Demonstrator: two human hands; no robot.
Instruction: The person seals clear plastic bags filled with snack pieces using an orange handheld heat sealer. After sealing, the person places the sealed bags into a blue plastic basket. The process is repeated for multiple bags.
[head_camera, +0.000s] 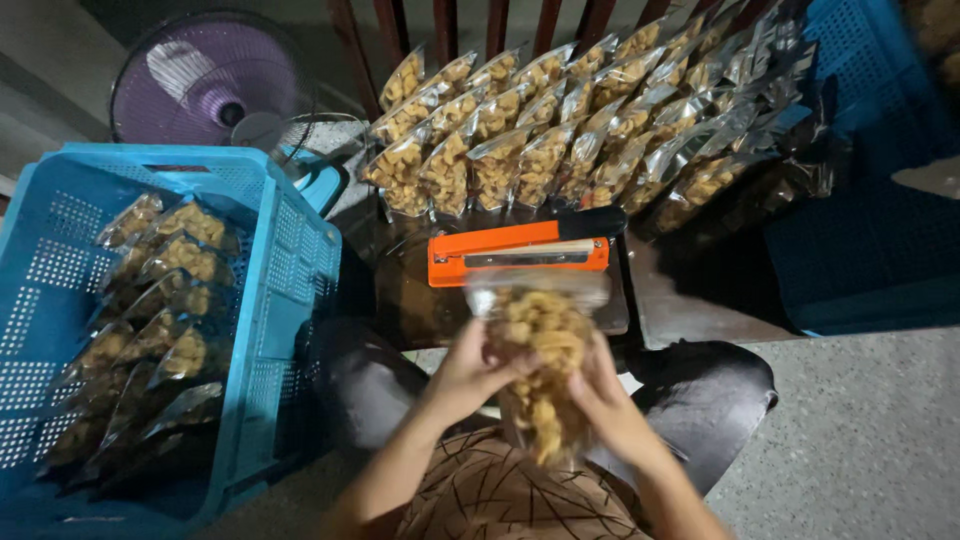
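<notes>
I hold a clear plastic pouch of pale fried snacks (540, 345) upright in front of me, blurred by motion. My left hand (468, 372) grips its left side and my right hand (603, 392) grips its right side. The pouch's open top sits just below an orange heat sealer (520, 254) that rests on a dark low table (690, 300). My knees in dark trousers flank the pouch.
Rows of several filled snack pouches (560, 140) lean on the table behind the sealer. A blue plastic crate (285, 260) at my left holds more pouches. A purple fan (205, 85) stands at the far left. Another blue crate (870, 200) sits at right.
</notes>
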